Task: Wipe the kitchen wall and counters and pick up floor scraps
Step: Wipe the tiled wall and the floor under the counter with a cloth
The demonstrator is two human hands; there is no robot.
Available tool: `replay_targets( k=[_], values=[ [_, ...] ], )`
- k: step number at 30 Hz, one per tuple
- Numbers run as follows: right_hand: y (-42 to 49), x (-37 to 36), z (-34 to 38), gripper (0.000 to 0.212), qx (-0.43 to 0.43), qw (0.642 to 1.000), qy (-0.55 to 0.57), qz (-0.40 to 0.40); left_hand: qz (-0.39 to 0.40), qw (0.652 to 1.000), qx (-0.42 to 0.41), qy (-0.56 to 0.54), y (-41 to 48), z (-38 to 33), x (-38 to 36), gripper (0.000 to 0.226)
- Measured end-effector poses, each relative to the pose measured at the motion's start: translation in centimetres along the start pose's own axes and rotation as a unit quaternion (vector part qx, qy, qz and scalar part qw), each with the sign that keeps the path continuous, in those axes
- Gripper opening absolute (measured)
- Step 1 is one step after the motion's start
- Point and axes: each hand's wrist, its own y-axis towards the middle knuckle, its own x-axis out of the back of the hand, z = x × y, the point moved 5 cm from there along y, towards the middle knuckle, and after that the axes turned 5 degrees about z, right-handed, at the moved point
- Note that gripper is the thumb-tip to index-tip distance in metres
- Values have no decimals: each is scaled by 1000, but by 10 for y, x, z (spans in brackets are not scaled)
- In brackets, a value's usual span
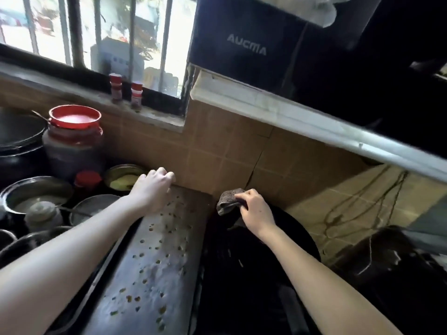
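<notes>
My right hand [254,206] grips a crumpled grey cloth [228,200] low against the brown tiled wall [232,151], just above a black wok [261,262]. My left hand [154,187] lies with curled fingers at the far end of a grey metal stove panel [154,262], knuckles by the wall. It holds nothing that I can see. Small green and yellow scraps dot the panel's surface.
Left of the panel stand a red-lidded jar [72,141], a smaller red-capped jar [87,181], metal bowls [36,194] and dark pots. Two spice shakers [136,95] sit on the window sill. A black range hood [314,56] overhangs the wok at upper right.
</notes>
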Motion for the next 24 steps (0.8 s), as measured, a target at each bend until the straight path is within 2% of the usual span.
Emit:
replay_targets(
  k=[5,9,12,14,17,21,24],
  values=[
    [26,10,-38,37,85,993,-65,55,-58,997,33,-49,12,-63,-11,28],
    [41,22,-72,35,139,979,-106,101,-74,994,70,-30,26,-105,-27,28],
    [51,29,-96,34,146,979,-86,113,-97,993,63,-27,31,-127,-33,28],
    [57,33,-105,33,154,979,-85,105,-121,991,62,-1,37,-134,-36,28],
    [69,34,-124,35,140,984,-90,68,-100,994,40,10,42,-142,-35,30],
    [84,33,-143,43,135,979,-139,65,-108,993,17,35,68,-167,-17,41],
    [101,42,-161,43,144,972,-182,33,-126,991,9,40,85,-176,-14,44]
  ],
)
